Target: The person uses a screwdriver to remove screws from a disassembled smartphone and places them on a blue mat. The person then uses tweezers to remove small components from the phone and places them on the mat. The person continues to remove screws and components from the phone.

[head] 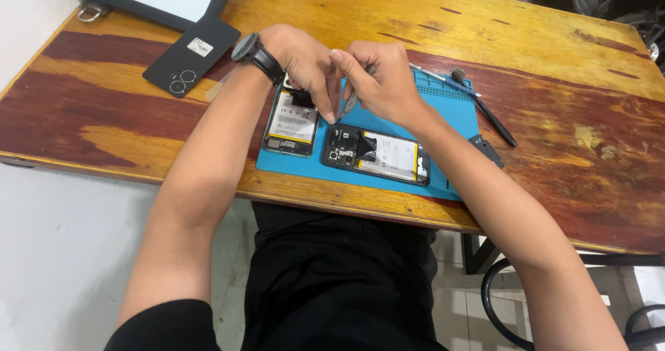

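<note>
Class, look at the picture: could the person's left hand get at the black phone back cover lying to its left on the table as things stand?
Probably yes. The back cover lies bare on the table, nothing on or around it, just beyond the left hand, which rests over an opened phone.

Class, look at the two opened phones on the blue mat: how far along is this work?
Done: both backs are off; a black back cover lies aside. In hand: the right hand holds tweezers pointing at the lower phone, while the left hand rests over the other phone. Left: both remain open, batteries exposed, on the blue mat.
</note>
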